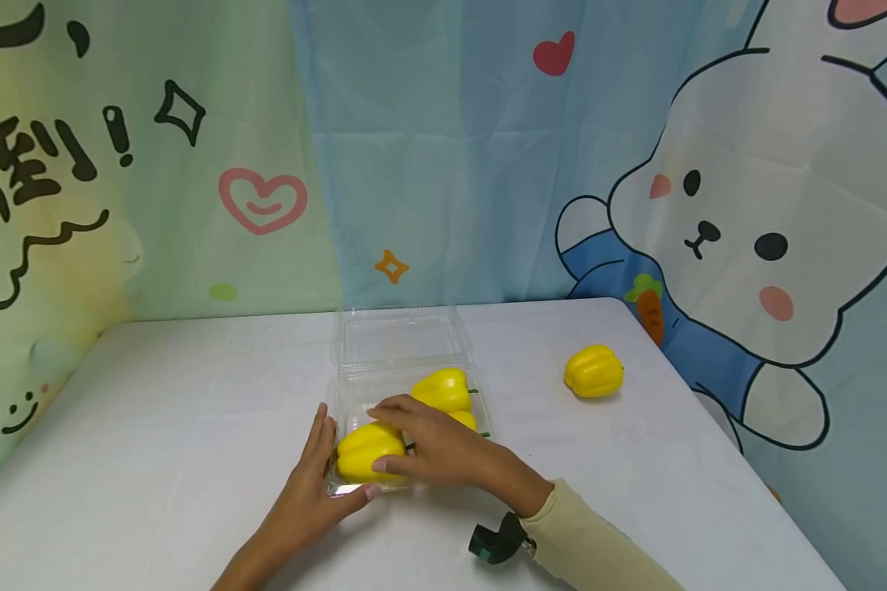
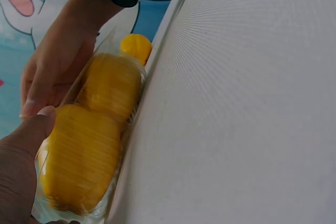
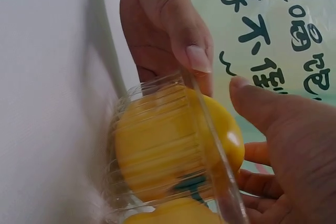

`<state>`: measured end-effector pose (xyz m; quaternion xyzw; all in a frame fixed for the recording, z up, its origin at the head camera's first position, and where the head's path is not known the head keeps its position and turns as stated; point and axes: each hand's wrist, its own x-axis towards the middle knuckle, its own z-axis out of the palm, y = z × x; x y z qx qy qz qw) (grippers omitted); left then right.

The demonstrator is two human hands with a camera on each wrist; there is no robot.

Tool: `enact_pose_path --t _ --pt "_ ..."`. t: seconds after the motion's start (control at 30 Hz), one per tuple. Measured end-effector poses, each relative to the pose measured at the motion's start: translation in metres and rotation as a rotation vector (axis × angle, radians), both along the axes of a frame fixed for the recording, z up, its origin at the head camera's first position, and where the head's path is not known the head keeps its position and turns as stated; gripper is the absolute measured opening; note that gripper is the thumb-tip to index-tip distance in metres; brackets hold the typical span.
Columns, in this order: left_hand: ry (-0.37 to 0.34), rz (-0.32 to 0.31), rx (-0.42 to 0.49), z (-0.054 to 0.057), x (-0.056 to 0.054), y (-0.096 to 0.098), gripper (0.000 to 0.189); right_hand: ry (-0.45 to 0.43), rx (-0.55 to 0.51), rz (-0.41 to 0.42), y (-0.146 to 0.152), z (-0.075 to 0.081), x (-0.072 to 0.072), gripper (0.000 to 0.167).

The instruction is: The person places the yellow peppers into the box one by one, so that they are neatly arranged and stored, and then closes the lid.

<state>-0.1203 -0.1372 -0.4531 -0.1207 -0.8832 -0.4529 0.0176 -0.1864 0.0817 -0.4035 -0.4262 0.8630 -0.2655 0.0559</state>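
A clear plastic clamshell box [image 1: 351,402] lies with its lid folded back on the white table. Inside are yellow bell peppers: one at the back [image 1: 442,389], another mostly hidden by my right hand, and a front-left bell pepper [image 1: 365,451]. My right hand [image 1: 432,439] holds that front-left pepper from its stem side, thumb low in front and fingers over its top. My left hand [image 1: 318,484] rests around the box's front-left corner, fingers straight along the left wall and thumb at the front edge. Through the front wall, two peppers [image 2: 81,156] show in the left wrist view.
One more yellow bell pepper [image 1: 594,371] sits by itself on the right part of the table [image 1: 636,476]. The open lid [image 1: 402,338] reaches toward the table's back edge. A printed cartoon curtain [image 1: 443,164] hangs behind.
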Motion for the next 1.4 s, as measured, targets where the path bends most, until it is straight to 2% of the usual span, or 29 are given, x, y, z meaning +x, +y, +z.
enact_pose_path --t 0.17,0.43,0.53,0.97,1.4 --pt "0.006 0.012 -0.015 0.000 -0.001 0.000 0.113 -0.083 -0.086 -0.012 0.003 0.003 -0.002 0.060" --pt "-0.005 0.009 -0.004 0.002 0.000 0.001 0.112 -0.256 -0.334 0.041 0.008 0.005 -0.005 0.045" --pt "-0.012 0.012 -0.001 0.003 0.000 0.000 0.113 -0.272 -0.368 0.029 0.010 0.007 -0.006 0.043" --pt "-0.012 0.020 0.000 0.001 -0.002 0.001 0.114 -0.177 -0.419 -0.046 0.035 0.017 -0.021 0.034" --pt "-0.041 0.019 -0.009 0.002 -0.001 0.002 0.115 -0.114 -0.508 -0.072 0.081 0.030 -0.042 0.034"
